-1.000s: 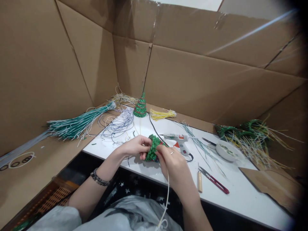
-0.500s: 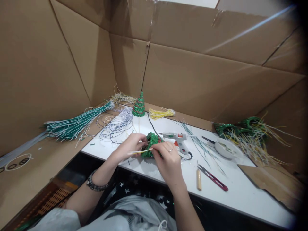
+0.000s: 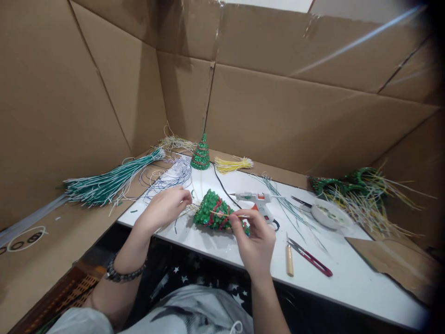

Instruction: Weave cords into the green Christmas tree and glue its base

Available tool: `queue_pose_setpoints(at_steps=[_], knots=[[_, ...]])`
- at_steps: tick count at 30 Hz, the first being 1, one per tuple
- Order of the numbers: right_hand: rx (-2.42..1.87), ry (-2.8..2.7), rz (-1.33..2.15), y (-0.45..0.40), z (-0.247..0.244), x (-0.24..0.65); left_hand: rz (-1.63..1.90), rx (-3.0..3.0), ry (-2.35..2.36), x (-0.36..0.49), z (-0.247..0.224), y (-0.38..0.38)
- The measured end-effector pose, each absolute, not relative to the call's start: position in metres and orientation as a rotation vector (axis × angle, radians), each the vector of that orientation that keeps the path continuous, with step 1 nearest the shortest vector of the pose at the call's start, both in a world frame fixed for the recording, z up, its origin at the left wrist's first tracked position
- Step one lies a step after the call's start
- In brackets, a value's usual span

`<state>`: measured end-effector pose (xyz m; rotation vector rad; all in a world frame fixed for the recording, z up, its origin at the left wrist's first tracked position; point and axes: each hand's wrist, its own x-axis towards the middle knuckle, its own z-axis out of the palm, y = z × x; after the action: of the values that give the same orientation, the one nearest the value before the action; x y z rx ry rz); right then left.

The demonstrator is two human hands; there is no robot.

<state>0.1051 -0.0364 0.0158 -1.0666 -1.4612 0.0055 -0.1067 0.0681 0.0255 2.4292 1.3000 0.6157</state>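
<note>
A small green tinsel Christmas tree [image 3: 210,209] with red trim lies on its side on the white table, between my hands. My right hand [image 3: 256,239] pinches a thin yellowish strand [image 3: 222,214], which crosses in front of the tree. To the left of the tree's base is my left hand [image 3: 166,208], its fingers closed; what they hold, if anything, is hidden. Loose thin strands [image 3: 187,209] stick out of the base beneath those fingers. Behind the lying tree, a hot glue gun [image 3: 255,198] rests on the table.
An upright green tree [image 3: 200,153] stands at the back. Bundles of green strands [image 3: 114,178] and yellow strands [image 3: 232,164] lie around. On the right are a wooden-handled awl [image 3: 289,260], red-handled snips [image 3: 314,262], a white bowl [image 3: 328,218] and more green tinsel pieces [image 3: 361,178]. Cardboard walls [image 3: 295,116] surround the table.
My left hand has moved left, off the tree. The tree has turned and now lies on the table with its red trim showing. My right hand has shifted right with the strand.
</note>
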Motion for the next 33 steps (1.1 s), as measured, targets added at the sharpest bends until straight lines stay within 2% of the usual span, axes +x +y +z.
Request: queue_pose_setpoints(at_steps=[3, 8, 16, 26, 33], knots=[[-1.000, -1.502, 0.006, -0.033, 0.016, 0.095, 0.725, 2.393, 0.978, -0.098, 0.031, 0.067], [-1.082, -1.676, -0.064, -0.027, 0.017, 0.084, 0.573, 1.869, 0.571, -0.086, 0.028, 0.075], [-1.128, -1.654, 0.080, -0.032, 0.009, 0.112, 0.570, 1.660, 0.442, -0.055, 0.012, 0.067], [-1.182, -1.356, 0.014, -0.045, -0.010, 0.131, 0.622, 1.574, 0.462, -0.024, -0.003, 0.053], [-1.172, -1.575, -0.270, -0.051, 0.002, 0.117, 0.687, 1.589, 0.471, -0.032, -0.001, 0.057]])
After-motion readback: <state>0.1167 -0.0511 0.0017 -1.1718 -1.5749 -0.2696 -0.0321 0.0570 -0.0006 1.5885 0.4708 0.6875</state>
